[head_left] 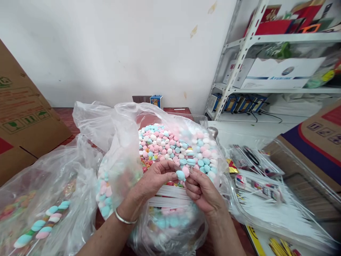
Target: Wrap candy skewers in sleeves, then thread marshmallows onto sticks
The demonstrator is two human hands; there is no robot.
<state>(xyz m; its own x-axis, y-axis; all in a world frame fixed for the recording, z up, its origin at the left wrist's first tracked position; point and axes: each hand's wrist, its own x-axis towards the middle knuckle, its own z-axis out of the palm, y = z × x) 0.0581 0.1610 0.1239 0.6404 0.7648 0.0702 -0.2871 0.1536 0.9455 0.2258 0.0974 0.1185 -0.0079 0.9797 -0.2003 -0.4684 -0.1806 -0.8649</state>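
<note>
My left hand [162, 176] is closed, thumb and forefinger pinching a pale blue marshmallow [180, 175]. Right against it sits a pink marshmallow [185, 172], at the pinched fingertips of my right hand [201, 186]. Whether a stick runs through the two is hidden by the fingers. Both hands are over a large clear plastic bag [125, 121] full of pink, blue and white marshmallows [162, 140]. Small coloured gummy rings [147, 164] lie among them near my left hand. A bundle of white sticks [170, 197] rests just below my hands.
Finished-looking candy skewers [39, 225] lie on a plastic bag at left, beside a cardboard box [29, 106]. At right, a clear plastic tub [239, 209] holds white sticks and packets. Another carton [317, 138] stands beyond it. Metal shelving [234, 64] is behind.
</note>
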